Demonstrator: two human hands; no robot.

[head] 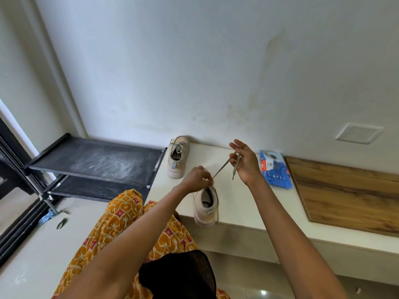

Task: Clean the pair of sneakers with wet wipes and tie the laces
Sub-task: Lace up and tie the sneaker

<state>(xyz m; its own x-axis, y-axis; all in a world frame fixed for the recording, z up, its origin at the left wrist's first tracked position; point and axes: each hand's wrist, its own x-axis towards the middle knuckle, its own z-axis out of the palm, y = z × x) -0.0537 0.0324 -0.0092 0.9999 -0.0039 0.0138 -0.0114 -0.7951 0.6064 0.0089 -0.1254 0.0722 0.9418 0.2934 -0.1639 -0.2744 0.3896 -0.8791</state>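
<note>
A beige sneaker [206,209] stands on the white ledge [241,199] near its front edge, heel toward me. My left hand [197,176] pinches its grey lace [222,168] just above the tongue. My right hand [245,161] is raised to the right and holds the far part of the same lace pulled taut, with the lace tip hanging below the fingers. A second lace end hangs down the near shoe's right side. The other beige sneaker [178,157] stands by the wall at the ledge's back left, its laces tied in a bow.
A blue pack of wet wipes [275,169] lies on the ledge to the right of my right hand. A wooden panel [345,195] covers the ledge's right part. A black shoe rack [97,162] stands at the left.
</note>
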